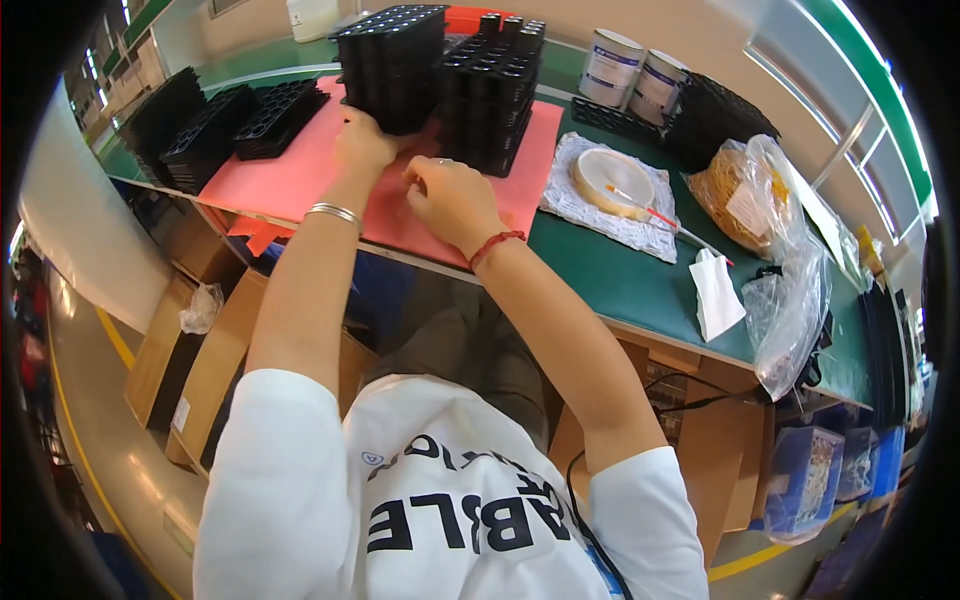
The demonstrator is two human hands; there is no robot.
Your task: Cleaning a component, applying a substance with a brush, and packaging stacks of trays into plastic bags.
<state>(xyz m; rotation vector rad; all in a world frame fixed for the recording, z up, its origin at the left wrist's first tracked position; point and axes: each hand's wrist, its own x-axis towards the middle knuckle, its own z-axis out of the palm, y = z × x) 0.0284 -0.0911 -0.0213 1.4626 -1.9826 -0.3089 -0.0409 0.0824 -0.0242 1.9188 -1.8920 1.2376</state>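
Observation:
Two tall stacks of black plastic cell trays rise from the pink mat (290, 190) in front of me. My left hand (366, 142) is at the near lower edge of the left tray stack (388, 70); its fingers are mostly hidden, so its grip does not show. Just to its right, my right hand (452, 196) is curled above the mat, thumb and fingers drawn together. Whatever they hold, if anything, is too small to make out. Behind that hand stands the right tray stack (490, 100), with several black cylindrical pieces upright on top.
More black trays (275, 115) lie at the left. Rightward on the green table (610, 285) are a round dish (612, 180) on a white cloth, a red-tipped brush (690, 235), a crumpled tissue (715, 295), two cans (610, 70) and a plastic bag (735, 195). Cardboard boxes (215, 360) stand below.

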